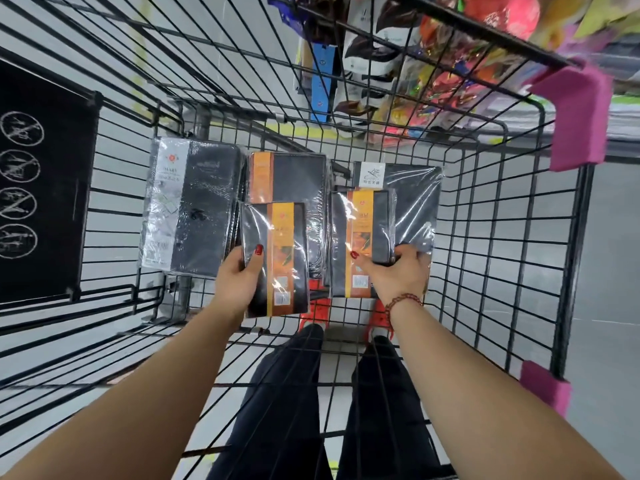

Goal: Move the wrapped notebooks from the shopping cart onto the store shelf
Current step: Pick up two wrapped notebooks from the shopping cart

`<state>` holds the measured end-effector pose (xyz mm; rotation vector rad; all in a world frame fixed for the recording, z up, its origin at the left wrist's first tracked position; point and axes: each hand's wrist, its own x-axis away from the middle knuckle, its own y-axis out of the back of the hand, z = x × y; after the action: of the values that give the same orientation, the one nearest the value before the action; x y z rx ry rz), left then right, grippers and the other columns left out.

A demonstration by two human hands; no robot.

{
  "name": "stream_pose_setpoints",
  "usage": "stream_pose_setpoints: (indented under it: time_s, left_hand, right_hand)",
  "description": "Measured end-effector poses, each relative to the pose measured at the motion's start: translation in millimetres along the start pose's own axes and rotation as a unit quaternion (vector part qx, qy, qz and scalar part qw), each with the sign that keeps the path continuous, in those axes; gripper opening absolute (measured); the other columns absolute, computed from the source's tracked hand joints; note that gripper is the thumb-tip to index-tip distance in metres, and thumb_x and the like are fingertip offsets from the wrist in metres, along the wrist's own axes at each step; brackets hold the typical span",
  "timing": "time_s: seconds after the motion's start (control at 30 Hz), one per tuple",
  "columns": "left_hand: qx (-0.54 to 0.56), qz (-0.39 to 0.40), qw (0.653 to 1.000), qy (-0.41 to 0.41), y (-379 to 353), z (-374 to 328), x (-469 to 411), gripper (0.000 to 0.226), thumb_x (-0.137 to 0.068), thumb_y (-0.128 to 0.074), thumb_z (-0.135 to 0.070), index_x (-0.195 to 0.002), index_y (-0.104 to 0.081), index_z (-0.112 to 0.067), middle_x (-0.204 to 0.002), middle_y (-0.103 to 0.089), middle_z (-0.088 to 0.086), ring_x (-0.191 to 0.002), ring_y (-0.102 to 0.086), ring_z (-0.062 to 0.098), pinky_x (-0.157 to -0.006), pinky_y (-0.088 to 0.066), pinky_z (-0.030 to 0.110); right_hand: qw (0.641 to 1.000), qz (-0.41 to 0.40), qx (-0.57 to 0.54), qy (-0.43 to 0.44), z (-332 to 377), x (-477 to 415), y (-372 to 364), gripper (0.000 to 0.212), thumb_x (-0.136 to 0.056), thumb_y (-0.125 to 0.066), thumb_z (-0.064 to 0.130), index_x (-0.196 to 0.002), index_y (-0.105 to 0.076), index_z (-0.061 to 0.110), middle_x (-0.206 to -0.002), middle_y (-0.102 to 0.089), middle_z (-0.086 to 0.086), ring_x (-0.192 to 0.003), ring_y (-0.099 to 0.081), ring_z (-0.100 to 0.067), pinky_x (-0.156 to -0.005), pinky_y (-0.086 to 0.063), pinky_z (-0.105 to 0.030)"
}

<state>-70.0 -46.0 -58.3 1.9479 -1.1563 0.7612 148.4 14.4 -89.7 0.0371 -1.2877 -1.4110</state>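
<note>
Inside the black wire shopping cart (485,237) lie several plastic-wrapped notebooks. My left hand (239,275) grips a small black notebook with an orange band (277,258), lifted slightly over the pile. My right hand (398,271) holds the lower edge of a second small orange-banded notebook (363,233), which rests on a larger dark wrapped notebook (412,202). A black notebook with a white band (194,206) lies at the left, and another orange-banded one (287,178) sits in the middle behind my left hand.
Beyond the cart's far wall, a store shelf rack (398,64) holds colourful packaged goods. A black sign panel with white icons (38,181) hangs on the cart's left side. Pink plastic corners (575,119) cap the cart's right rim. My legs and red shoes show under the basket.
</note>
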Motion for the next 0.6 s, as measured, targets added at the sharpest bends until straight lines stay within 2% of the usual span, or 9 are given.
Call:
stream_pose_setpoints:
  time_s: [0.1, 0.2, 0.27, 0.37, 0.4, 0.47, 0.53, 0.6]
  left_hand:
    - [-0.003, -0.005, 1.000, 0.003, -1.6, 0.4, -2.1, 0.015, -0.097, -0.050, -0.029, -0.100, -0.058, -0.016, -0.089, -0.064, 0.004, -0.081, -0.058, 0.020, -0.072, -0.046, 0.027]
    - [-0.003, -0.011, 1.000, -0.004, -1.8, -4.6, -3.0, 0.013, -0.096, -0.050, -0.029, -0.095, -0.059, -0.020, -0.084, -0.066, 0.001, -0.077, -0.061, 0.019, -0.070, -0.048, 0.030]
    - [-0.004, -0.012, 1.000, -0.010, -2.0, -8.3, -0.5, 0.013, -0.097, -0.050, -0.029, -0.089, -0.058, -0.022, -0.084, -0.067, 0.002, -0.073, -0.061, 0.018, -0.067, -0.050, 0.031]
    - [0.011, -0.029, 1.000, -0.006, -3.8, -18.0, 7.3, 0.013, -0.097, -0.050, -0.027, -0.087, -0.058, -0.023, -0.090, -0.068, 0.005, -0.079, -0.065, 0.023, -0.077, -0.055, 0.041]
    - [0.007, -0.035, 0.999, -0.014, -4.2, -23.4, 10.8, 0.014, -0.097, -0.049, -0.026, -0.087, -0.058, -0.023, -0.087, -0.067, 0.004, -0.080, -0.064, 0.025, -0.079, -0.053, 0.044]
    - [0.006, -0.039, 0.998, -0.040, -4.1, -38.9, 20.4, 0.012, -0.098, -0.046, -0.024, -0.095, -0.058, -0.021, -0.083, -0.064, -0.001, -0.080, -0.062, 0.020, -0.077, -0.053, 0.040]
    - [0.012, -0.031, 0.998, -0.061, -1.9, -55.0, 30.8, 0.014, -0.099, -0.044, -0.023, -0.107, -0.056, -0.024, -0.092, -0.065, -0.002, -0.088, -0.064, 0.018, -0.077, -0.053, 0.036]
    - [0.001, -0.026, 0.995, -0.091, 2.2, -69.3, 42.1, 0.015, -0.098, -0.045, -0.028, -0.109, -0.056, -0.026, -0.103, -0.067, 0.000, -0.098, -0.064, 0.023, -0.088, -0.052, 0.045]
  right_hand:
    - [1.000, 0.012, 0.000, 0.013, -3.1, -1.9, 3.4, 0.067, -0.068, -0.075, 0.052, -0.115, -0.057, 0.007, -0.126, -0.040, -0.011, -0.116, -0.045, -0.025, -0.091, -0.037, -0.025]
    - [0.999, 0.012, -0.032, 0.024, -7.5, -1.4, 8.7, 0.045, -0.074, -0.073, 0.043, -0.099, -0.062, 0.007, -0.114, -0.045, -0.007, -0.099, -0.050, -0.021, -0.082, -0.036, -0.021]
    - [0.997, 0.005, -0.070, 0.012, -9.9, -0.4, 12.5, 0.030, -0.078, -0.070, 0.038, -0.086, -0.059, 0.011, -0.101, -0.052, -0.005, -0.085, -0.053, -0.019, -0.068, -0.040, -0.019]
    - [0.988, 0.022, -0.155, -0.005, -11.2, 7.6, 22.5, 0.020, -0.087, -0.063, 0.028, -0.083, -0.057, 0.009, -0.081, -0.057, -0.005, -0.067, -0.051, -0.015, -0.045, -0.037, -0.009]
    - [0.984, 0.029, -0.178, -0.002, -9.7, 12.5, 27.9, 0.018, -0.090, -0.060, 0.023, -0.086, -0.057, 0.006, -0.081, -0.057, -0.007, -0.064, -0.050, -0.014, -0.043, -0.037, -0.006]
    - [0.977, 0.035, -0.208, 0.008, -5.3, 23.1, 39.5, 0.018, -0.093, -0.055, 0.017, -0.093, -0.055, -0.001, -0.082, -0.054, -0.010, -0.063, -0.047, -0.013, -0.043, -0.036, -0.006]
    - [0.969, 0.031, -0.244, 0.025, 4.0, 36.4, 54.6, 0.021, -0.093, -0.053, 0.016, -0.097, -0.054, -0.005, -0.082, -0.052, -0.009, -0.066, -0.045, -0.015, -0.045, -0.036, -0.010]
    - [0.957, 0.026, -0.285, 0.042, 16.9, 50.8, 75.1, 0.021, -0.094, -0.051, 0.018, -0.099, -0.055, -0.003, -0.082, -0.052, -0.009, -0.069, -0.045, -0.016, -0.056, -0.040, -0.015]
